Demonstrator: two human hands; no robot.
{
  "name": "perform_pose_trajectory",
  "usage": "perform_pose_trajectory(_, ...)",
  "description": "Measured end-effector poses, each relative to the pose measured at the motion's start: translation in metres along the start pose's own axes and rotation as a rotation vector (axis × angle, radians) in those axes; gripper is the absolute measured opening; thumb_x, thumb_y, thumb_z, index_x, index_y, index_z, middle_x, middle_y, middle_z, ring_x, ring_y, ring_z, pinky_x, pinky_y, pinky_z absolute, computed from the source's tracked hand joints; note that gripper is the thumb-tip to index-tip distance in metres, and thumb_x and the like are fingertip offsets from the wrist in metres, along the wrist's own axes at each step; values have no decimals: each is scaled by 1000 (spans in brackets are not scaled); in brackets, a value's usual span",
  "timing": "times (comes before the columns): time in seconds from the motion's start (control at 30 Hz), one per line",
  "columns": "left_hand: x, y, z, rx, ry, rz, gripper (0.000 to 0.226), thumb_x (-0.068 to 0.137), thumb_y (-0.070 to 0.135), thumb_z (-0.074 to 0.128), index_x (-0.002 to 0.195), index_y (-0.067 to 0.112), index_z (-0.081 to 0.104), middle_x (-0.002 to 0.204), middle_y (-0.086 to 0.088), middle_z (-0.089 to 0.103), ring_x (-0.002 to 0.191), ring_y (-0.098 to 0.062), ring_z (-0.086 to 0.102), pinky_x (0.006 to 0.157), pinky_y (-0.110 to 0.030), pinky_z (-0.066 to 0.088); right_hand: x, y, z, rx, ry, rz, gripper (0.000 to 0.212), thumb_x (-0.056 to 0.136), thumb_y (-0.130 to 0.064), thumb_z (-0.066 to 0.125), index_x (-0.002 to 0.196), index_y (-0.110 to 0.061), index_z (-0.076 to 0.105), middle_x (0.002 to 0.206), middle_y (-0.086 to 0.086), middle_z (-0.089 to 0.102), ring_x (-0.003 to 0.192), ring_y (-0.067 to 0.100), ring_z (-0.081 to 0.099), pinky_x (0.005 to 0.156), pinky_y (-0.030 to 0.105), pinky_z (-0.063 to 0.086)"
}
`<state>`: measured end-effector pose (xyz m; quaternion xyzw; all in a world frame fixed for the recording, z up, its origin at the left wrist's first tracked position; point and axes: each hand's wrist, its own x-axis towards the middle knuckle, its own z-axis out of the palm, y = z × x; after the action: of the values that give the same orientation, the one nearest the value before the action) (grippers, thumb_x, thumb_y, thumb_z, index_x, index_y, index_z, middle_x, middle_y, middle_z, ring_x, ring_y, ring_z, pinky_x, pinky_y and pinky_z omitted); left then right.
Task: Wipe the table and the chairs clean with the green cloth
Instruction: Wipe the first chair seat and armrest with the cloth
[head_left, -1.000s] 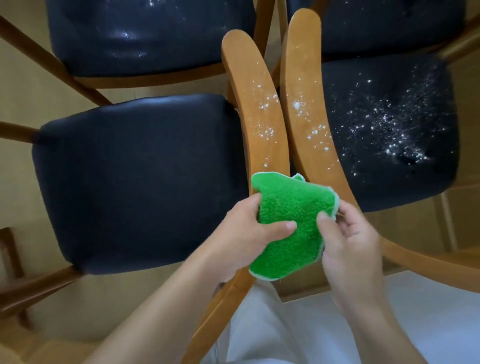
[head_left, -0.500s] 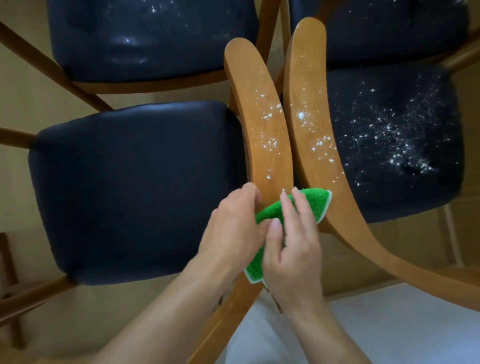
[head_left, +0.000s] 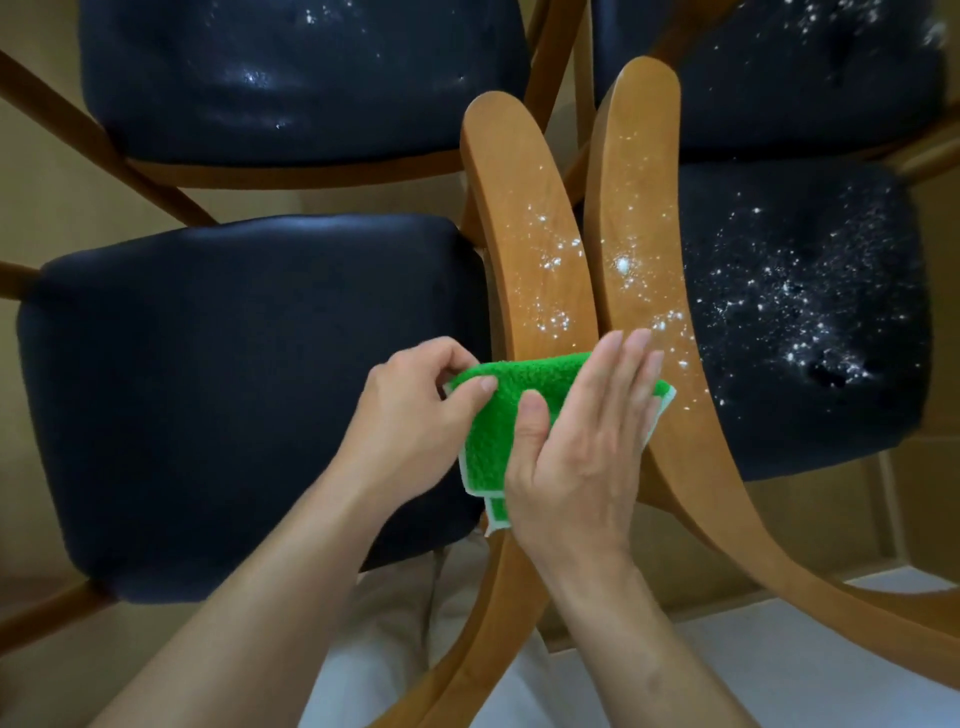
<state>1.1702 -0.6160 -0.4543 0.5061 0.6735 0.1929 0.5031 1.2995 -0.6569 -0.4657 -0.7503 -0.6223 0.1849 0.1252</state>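
Across two curved wooden chair backs (head_left: 535, 249), my right hand (head_left: 576, 447) lies flat, fingers straight, pressing the fluffy green cloth (head_left: 511, 415) down; my left hand (head_left: 421, 410) pinches its left edge. White powder (head_left: 556, 270) speckles the wood and right black padded seat (head_left: 800, 322).
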Motion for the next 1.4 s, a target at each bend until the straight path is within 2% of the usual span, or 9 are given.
perform_pose_trajectory(0.17, 19, -7, -3, -57, -62, -59, 4, 90, 36, 63, 87, 34, 64, 74, 11, 67, 67, -4, 64, 56, -21, 51, 7, -15, 11, -233, -83, 122, 79, 98, -54, 12, 149, 1, -10, 157, 27, -9, 146, 38, -12, 117, 48, 0)
perform_pose_trajectory(0.33, 18, -19, -3, -341, -94, -227, 13, 96, 38, 52, 96, 34, 64, 79, 18, 69, 64, -2, 65, 55, -19, 46, 39, -19, 10, -307, -77, 22, 79, 96, -53, 13, 151, 1, -6, 158, 27, -6, 147, 39, -9, 117, 48, -1)
perform_pose_trajectory(0.47, 26, -10, -5, -496, -90, -155, 17, 98, 28, 49, 98, 33, 66, 80, 11, 71, 68, -6, 65, 56, -17, 50, 72, -27, 11, -329, -36, 9, 79, 96, -54, 14, 151, 0, -7, 158, 26, -6, 147, 38, -9, 118, 49, -1)
perform_pose_trajectory(0.8, 50, 11, -1, -682, 29, -62, 26, 94, 14, 56, 118, 25, 59, 97, 7, 72, 89, -9, 70, 73, -29, 59, 88, -24, 6, -50, -6, -68, 70, 99, -49, 16, 153, -12, -7, 162, 10, -10, 148, 21, -15, 119, 38, -7)
perform_pose_trajectory(0.93, 25, 7, 24, -689, 109, -140, 18, 91, 22, 62, 108, 29, 62, 96, 10, 71, 90, -7, 69, 79, -35, 58, 44, 0, -2, -196, -153, -185, 65, 98, -50, 6, 152, -18, -9, 160, 4, -17, 147, 18, -19, 116, 35, -15)
perform_pose_trajectory(1.03, 16, 13, 36, -551, 146, -72, 36, 91, 37, 56, 127, 37, 57, 109, 23, 66, 101, 6, 62, 87, -27, 54, 36, 7, -8, -131, -219, -220, 62, 97, -55, -1, 149, -23, -12, 158, -2, -20, 145, 14, -23, 113, 28, -20)
perform_pose_trajectory(1.17, 17, 29, 46, -566, 141, -46, 53, 85, 48, 45, 138, 46, 40, 123, 33, 57, 113, 14, 52, 98, -24, 46, 50, 8, -6, -240, -184, -308, 68, 100, -38, 34, 152, -11, -1, 160, 15, -4, 148, 29, -9, 117, 42, -2)
perform_pose_trajectory(1.3, 43, 45, 45, -769, 126, -74, 66, 84, 49, 49, 146, 26, 39, 126, 15, 62, 115, 4, 56, 103, -27, 43, 89, -7, -2, -302, -160, -337, 75, 93, -41, 29, 154, -4, 3, 160, 19, -3, 148, 33, -8, 119, 45, 3)
perform_pose_trajectory(1.4, 69, 58, 27, -791, 129, -35, 44, 100, 32, 43, 137, 11, 49, 125, -6, 63, 105, 0, 62, 93, -21, 50, 122, -18, 1, -310, -199, -331, 75, 90, -42, 17, 154, -8, -6, 160, 16, -15, 146, 30, -19, 121, 45, 0)
